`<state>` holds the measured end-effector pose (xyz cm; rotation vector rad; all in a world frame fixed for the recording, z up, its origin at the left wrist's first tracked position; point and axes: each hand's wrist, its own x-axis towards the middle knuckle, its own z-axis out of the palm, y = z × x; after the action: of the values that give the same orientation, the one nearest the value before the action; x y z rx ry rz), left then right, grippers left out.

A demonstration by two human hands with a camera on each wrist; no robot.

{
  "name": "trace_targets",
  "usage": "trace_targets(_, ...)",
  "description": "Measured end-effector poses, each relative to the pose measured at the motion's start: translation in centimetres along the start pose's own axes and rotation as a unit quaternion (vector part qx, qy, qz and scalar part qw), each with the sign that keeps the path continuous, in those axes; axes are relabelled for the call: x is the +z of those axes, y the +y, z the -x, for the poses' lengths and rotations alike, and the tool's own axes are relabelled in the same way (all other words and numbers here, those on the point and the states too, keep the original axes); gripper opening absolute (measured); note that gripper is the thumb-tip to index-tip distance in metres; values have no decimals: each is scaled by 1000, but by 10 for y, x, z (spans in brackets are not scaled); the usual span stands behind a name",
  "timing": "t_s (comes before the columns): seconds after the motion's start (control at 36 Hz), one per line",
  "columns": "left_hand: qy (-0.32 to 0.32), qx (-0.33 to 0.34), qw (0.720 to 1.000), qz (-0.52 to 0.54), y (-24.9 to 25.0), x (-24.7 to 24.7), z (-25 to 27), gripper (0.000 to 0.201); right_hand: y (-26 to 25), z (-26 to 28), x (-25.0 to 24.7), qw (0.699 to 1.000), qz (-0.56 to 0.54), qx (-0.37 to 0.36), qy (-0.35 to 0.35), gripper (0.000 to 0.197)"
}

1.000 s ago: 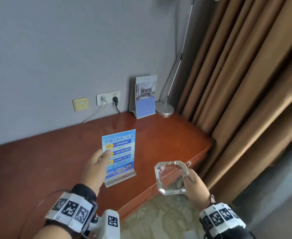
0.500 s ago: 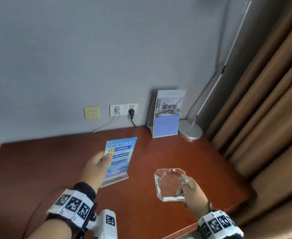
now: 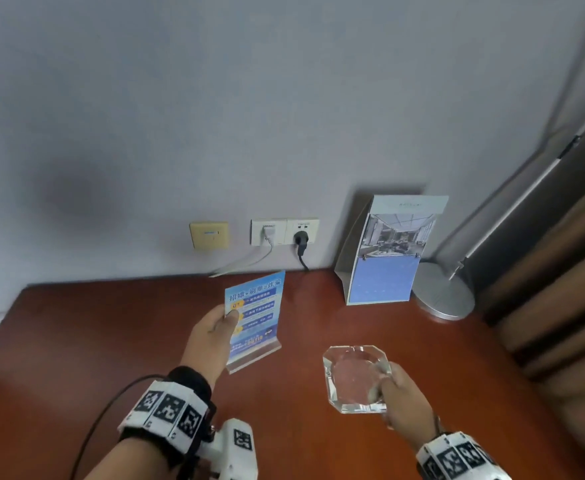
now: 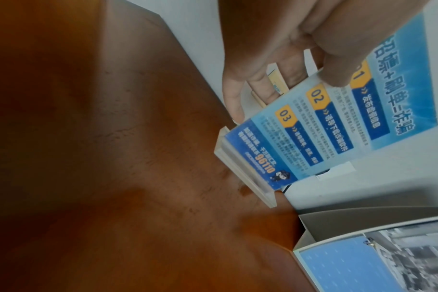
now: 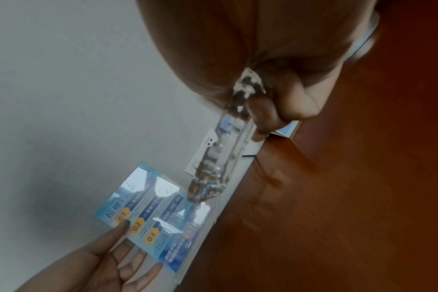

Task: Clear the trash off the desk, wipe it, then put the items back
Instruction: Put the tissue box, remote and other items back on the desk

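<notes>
Signage first: a blue printed card in a clear acrylic stand (image 3: 254,318) sits upright above the reddish-brown wooden desk (image 3: 111,341), pinched at its left edge by our left hand (image 3: 211,332). From the head view we cannot tell whether its base touches the wood; the left wrist view shows the base (image 4: 248,170) lifted clear of the surface, thumb on the front, fingers (image 4: 258,79) behind. To the stand's right, our right hand (image 3: 400,398) grips the near-right rim of a clear, octagonal glass ashtray (image 3: 355,377). The right wrist view alone shows it edge-on (image 5: 228,142), held off the desk. Beyond the stand, against the grey wall (image 3: 215,116), we see a folded grey brochure holder (image 3: 384,251), a round silver lamp base (image 3: 443,292), and white wall sockets (image 3: 284,231).
</notes>
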<state>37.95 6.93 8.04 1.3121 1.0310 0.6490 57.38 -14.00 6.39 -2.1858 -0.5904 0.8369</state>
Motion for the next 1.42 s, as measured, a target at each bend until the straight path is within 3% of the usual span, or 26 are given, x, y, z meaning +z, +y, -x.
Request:
trace_targets(0.25,-26,-37,999,21,-8,14,-74,20,-6,-63,12,999,-40,31,-20,20)
trace_targets(0.53,3,-48,999,-15,-14,43,-139,20,12,-150,31,994,-76,67,-45,20)
trace_targets(0.69,-20,-52,997,-57,-19,55,-173,21,13,-193,37,993,-81,68,-47,19)
trace_targets(1.0,6,-51,996,-69,-28,70,-209,23,-5,-279,55,991,-118,64,5,29)
trace_targets(1.22,17,-60,996,-70,-38,64,-221,24,-6,-312,75,986,-133,92,34,29)
trace_targets(1.42,-6,-54,995,-79,-45,59,-226,23,-4,-325,87,992,-79,91,46,35)
